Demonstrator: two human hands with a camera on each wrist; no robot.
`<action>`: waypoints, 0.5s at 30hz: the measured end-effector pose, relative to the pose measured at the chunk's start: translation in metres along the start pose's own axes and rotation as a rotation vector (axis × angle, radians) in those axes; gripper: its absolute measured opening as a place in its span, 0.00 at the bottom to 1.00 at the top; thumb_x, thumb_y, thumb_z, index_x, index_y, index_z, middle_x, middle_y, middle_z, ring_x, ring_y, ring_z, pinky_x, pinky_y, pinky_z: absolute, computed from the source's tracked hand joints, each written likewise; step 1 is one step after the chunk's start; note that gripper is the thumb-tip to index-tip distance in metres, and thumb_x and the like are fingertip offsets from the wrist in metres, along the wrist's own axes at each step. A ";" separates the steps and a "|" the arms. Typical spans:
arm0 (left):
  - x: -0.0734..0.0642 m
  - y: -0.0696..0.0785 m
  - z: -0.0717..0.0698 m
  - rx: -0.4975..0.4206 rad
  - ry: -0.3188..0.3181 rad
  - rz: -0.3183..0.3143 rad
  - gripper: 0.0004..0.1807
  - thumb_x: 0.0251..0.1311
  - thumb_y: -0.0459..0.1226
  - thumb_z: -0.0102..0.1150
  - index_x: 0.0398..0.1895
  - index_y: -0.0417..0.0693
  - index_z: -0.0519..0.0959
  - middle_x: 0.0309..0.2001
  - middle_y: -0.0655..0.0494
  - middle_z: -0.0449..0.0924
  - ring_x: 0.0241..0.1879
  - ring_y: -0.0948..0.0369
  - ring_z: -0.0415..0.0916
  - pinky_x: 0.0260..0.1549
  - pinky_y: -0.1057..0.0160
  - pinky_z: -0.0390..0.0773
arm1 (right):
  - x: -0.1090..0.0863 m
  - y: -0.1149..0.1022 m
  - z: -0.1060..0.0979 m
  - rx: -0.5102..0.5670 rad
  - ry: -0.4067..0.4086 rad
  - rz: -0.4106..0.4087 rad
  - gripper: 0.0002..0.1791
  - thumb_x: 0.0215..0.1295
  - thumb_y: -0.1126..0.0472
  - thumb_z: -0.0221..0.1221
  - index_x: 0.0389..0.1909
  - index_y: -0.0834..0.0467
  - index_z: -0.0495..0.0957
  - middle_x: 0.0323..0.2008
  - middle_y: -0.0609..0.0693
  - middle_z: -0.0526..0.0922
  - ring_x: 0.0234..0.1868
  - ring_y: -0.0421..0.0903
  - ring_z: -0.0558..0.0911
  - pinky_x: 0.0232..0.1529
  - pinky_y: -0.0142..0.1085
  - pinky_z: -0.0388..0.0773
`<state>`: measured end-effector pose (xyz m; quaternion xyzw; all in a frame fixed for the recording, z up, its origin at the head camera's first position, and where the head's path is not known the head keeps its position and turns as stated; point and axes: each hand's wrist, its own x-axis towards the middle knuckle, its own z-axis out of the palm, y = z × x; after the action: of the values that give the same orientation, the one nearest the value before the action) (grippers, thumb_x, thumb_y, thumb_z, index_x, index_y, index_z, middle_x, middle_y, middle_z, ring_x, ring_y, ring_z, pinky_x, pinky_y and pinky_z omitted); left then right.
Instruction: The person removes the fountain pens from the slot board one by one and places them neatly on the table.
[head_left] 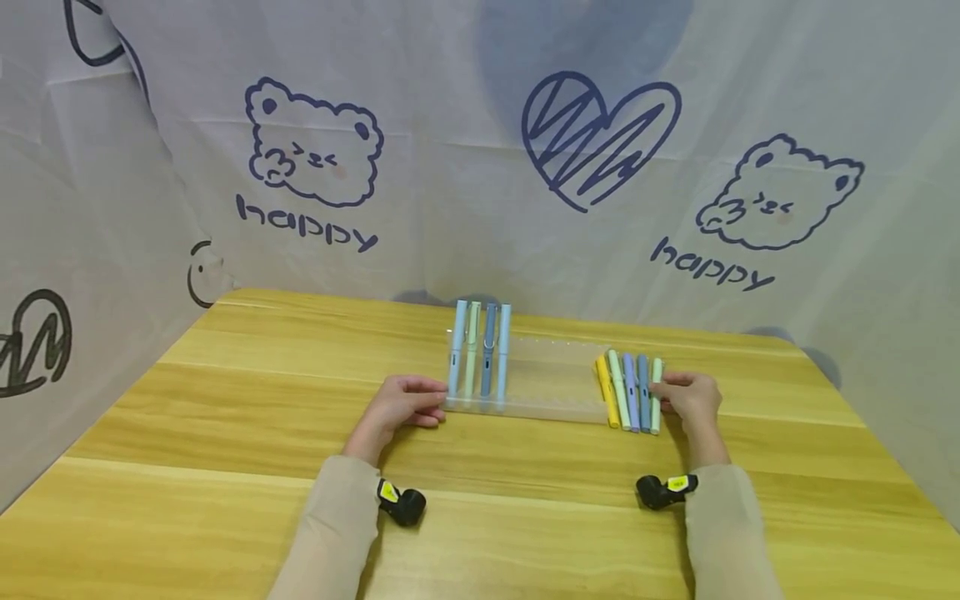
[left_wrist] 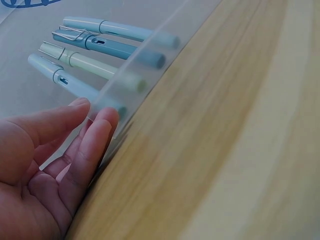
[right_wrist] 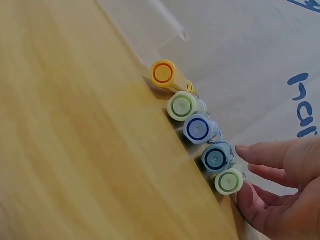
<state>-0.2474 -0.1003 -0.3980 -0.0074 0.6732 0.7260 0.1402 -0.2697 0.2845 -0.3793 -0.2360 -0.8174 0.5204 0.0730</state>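
My left hand (head_left: 405, 404) pinches the near left corner of a clear plastic pen rack (head_left: 551, 379) between thumb and fingers. Along the rack's left part stand a light blue pen (head_left: 458, 346), a light green pen (head_left: 472, 350), a dark blue pen (head_left: 489, 346) and another light blue pen (head_left: 504, 350), side by side. Beside the rack's right end lie a yellow pen (right_wrist: 163, 73), a pale green pen (right_wrist: 181, 106), a lavender pen (right_wrist: 198, 129), a blue pen (right_wrist: 216, 158) and an outermost pale green pen (right_wrist: 229, 182). My right hand (head_left: 692, 404) holds this last one, index finger reaching over it, thumb at its side.
The wooden table (head_left: 517, 517) runs back to a white cloth (head_left: 450, 167) with bear and heart drawings, which hangs close behind the rack. Black wrist cameras (head_left: 405, 507) sit on both sleeves.
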 end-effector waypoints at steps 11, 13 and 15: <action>0.000 -0.001 0.000 0.012 0.003 0.008 0.14 0.56 0.25 0.53 0.45 0.24 0.72 0.24 0.48 0.79 0.20 0.62 0.77 0.22 0.68 0.80 | -0.007 -0.010 0.005 -0.022 0.018 -0.124 0.17 0.55 0.65 0.59 0.43 0.72 0.74 0.36 0.60 0.77 0.22 0.40 0.75 0.19 0.29 0.77; 0.000 -0.001 0.000 0.015 0.003 0.009 0.14 0.56 0.25 0.54 0.45 0.24 0.72 0.24 0.48 0.79 0.20 0.62 0.77 0.22 0.68 0.80 | -0.009 -0.013 0.007 -0.047 0.018 -0.157 0.16 0.56 0.64 0.59 0.42 0.71 0.75 0.36 0.60 0.77 0.25 0.42 0.76 0.21 0.29 0.77; 0.001 -0.001 0.001 0.017 0.004 0.011 0.14 0.56 0.25 0.54 0.45 0.24 0.72 0.24 0.47 0.79 0.20 0.62 0.77 0.22 0.68 0.80 | -0.010 -0.015 0.010 -0.061 0.016 -0.189 0.16 0.56 0.63 0.59 0.41 0.71 0.75 0.37 0.61 0.77 0.26 0.44 0.76 0.22 0.30 0.78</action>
<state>-0.2475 -0.0993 -0.3993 -0.0039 0.6798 0.7209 0.1352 -0.2696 0.2668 -0.3688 -0.1639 -0.8510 0.4841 0.1211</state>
